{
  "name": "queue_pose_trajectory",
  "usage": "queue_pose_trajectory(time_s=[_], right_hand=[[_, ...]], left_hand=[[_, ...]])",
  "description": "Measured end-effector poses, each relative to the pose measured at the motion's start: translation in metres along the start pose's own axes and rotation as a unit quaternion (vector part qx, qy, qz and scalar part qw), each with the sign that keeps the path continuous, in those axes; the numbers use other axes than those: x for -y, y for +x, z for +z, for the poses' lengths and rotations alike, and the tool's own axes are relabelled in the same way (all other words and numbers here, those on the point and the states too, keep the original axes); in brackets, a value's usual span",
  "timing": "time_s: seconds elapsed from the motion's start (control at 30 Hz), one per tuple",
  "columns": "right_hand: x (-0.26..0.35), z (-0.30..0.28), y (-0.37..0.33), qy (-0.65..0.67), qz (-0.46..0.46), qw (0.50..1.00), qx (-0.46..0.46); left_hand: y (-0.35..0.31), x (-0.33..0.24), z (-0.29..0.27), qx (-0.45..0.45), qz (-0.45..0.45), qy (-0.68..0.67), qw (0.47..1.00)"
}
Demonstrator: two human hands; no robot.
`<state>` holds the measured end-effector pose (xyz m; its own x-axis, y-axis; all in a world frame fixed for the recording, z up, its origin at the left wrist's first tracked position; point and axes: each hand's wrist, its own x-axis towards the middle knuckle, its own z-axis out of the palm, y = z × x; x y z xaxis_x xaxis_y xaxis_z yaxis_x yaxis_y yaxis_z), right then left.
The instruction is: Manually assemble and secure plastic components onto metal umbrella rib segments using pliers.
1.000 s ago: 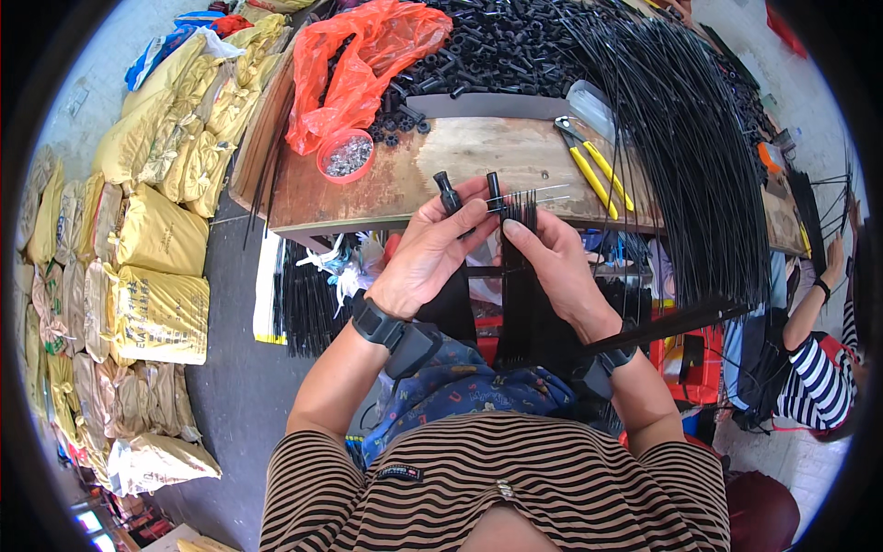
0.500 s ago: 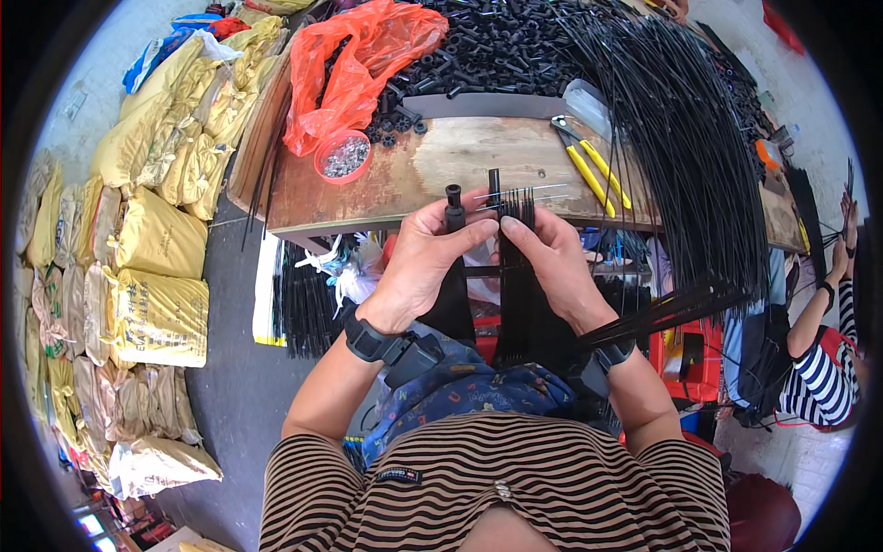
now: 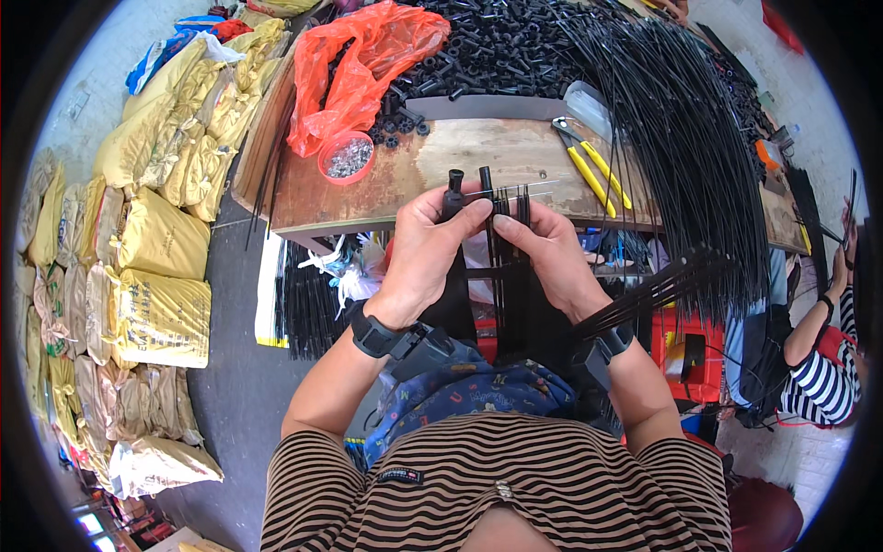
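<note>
In front of the workbench, both of my hands are closed and close together. My left hand has a black stepped tubular fitting sticking up between thumb and fingers. My right hand pinches several thin black rods, which hang down between my forearms. A black strip stands up between the two thumbs. Thin shiny wires point right across the rod tops; how they are joined to the rods is too small to tell. Another bundle of black rods slants over my right wrist.
On the wooden bench lie yellow-handled cutters, a pink dish of small metal pieces, an orange plastic bag and a heap of black fittings. Long black rods drape over its right side. Yellow sacks stand left; a co-worker is at right.
The rods at my right thumb have gone from a fanned row to a narrower, split group. My left thumb has shifted slightly up, and the slanting bundle at my right wrist has spread.
</note>
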<state>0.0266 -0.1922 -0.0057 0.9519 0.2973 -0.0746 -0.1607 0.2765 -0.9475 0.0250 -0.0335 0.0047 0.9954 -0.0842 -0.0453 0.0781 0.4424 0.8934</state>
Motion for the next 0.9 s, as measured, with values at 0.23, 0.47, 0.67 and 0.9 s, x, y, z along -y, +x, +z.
queue_pose_trajectory(time_s=[0.23,0.47,0.67,0.9], right_hand=[[-0.001,-0.001,0.005,-0.088,-0.046,0.995,-0.006],[0.006,0.011,0.004,-0.042,-0.015,0.999,-0.017],[0.006,0.004,0.013,0.021,0.072,0.996,0.054],[0.008,0.021,0.017,0.113,0.061,0.986,0.109]], left_hand=[[0.002,-0.001,-0.003,0.002,0.009,-0.015,1.000],[-0.005,-0.009,-0.009,0.024,0.027,-0.022,0.999],[0.002,-0.012,-0.023,0.064,-0.008,-0.069,0.996],[0.009,-0.037,-0.033,0.132,-0.021,-0.034,0.990]])
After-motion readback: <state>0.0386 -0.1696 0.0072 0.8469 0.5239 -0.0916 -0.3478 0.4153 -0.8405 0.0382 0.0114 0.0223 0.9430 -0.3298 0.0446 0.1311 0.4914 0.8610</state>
